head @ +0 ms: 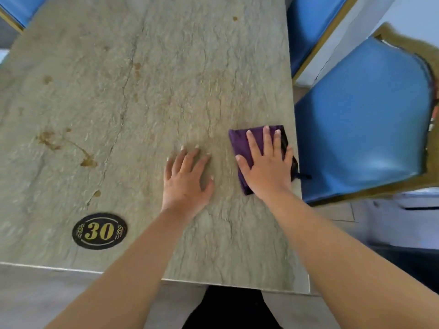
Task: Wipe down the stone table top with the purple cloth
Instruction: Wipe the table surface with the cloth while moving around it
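- We look down from head height on a grey-green stone worktop (147, 96) that fills most of the frame, its near edge running across the lower part.
- The purple cloth (240, 144), folded into a thick pad, lies at the right of centre, right beside the worktop's right edge, with one dark corner and a short loop just over that edge.
- We judge the cloth soft, light and limp; it should bunch or unfold if dragged by a corner, so a flat palm over its middle is the better way to drive it.
- Our right hand (267, 167) lies flat on the cloth, palm down, its fingers (267, 141) straight and slightly spread, pointing toward the top of the frame; it presses rather than grips.
- Our left hand (186, 179) rests flat on the bare stone just left of the cloth, not touching it, fingers straight and fanned apart, holding nothing.
- Both bare forearms reach in from the lower edge of the frame, angled toward each other.
- Brown dried stains (88, 161) mark the middle left of the frame, with smaller spots scattered toward the upper part; all lie well apart from the cloth, so we judge most of the wiping is not yet done.
- A black oval plaque (99, 231) with a gold number 30 sits at the lower left.
- A blue padded chair (361, 119) with a gold frame stands at the right.
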`<state>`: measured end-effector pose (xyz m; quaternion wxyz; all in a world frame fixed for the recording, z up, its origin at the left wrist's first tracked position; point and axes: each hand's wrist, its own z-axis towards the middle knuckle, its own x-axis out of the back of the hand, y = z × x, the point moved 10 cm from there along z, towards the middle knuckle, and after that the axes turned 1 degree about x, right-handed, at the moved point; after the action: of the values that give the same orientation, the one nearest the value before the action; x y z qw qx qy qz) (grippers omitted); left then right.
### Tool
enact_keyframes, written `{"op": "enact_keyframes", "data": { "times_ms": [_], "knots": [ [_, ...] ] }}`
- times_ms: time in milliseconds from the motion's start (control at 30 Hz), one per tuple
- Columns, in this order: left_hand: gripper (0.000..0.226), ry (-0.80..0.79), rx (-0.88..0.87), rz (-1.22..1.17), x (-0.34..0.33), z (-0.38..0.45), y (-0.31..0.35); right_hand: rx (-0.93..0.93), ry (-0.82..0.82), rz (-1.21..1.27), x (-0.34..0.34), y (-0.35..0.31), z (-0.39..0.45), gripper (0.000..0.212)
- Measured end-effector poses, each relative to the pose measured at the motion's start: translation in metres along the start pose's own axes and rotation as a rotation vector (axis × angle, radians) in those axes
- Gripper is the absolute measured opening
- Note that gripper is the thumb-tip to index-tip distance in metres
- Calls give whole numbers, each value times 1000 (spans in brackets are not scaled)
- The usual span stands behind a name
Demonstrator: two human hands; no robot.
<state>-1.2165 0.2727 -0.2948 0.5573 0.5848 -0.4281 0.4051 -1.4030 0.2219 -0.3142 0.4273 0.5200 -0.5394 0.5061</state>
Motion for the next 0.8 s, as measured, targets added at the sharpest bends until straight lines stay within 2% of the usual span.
{"op": "enact_keyframes", "data": {
  "times_ms": [100,233,333,400,500,600,700,800],
  "knots": [
    [55,-32,-21,-76,-14,-29,28,112,-3,-30,-8,-17,-89,68],
    [54,3,-65,9,-29,-49,36,196,-58,-18,-19,-23,-177,70],
    [57,4,-85,26,-32,-48,34,255,-65,-35,-18,-16,-168,68],
    [61,3,-80,16,-31,-46,36,225,-43,-42,-12,-7,-137,67],
    [54,18,-67,-1,-28,-48,36,167,-11,-60,-6,9,-84,65],
    [52,19,-69,-27,-26,-52,35,112,-42,-65,-5,20,-48,64],
    [52,33,-85,-35,-25,-52,35,95,-55,-67,-8,16,-60,64],
    [52,36,-91,-42,-24,-52,35,144,-19,-73,-10,4,-111,65]
  ]
}}
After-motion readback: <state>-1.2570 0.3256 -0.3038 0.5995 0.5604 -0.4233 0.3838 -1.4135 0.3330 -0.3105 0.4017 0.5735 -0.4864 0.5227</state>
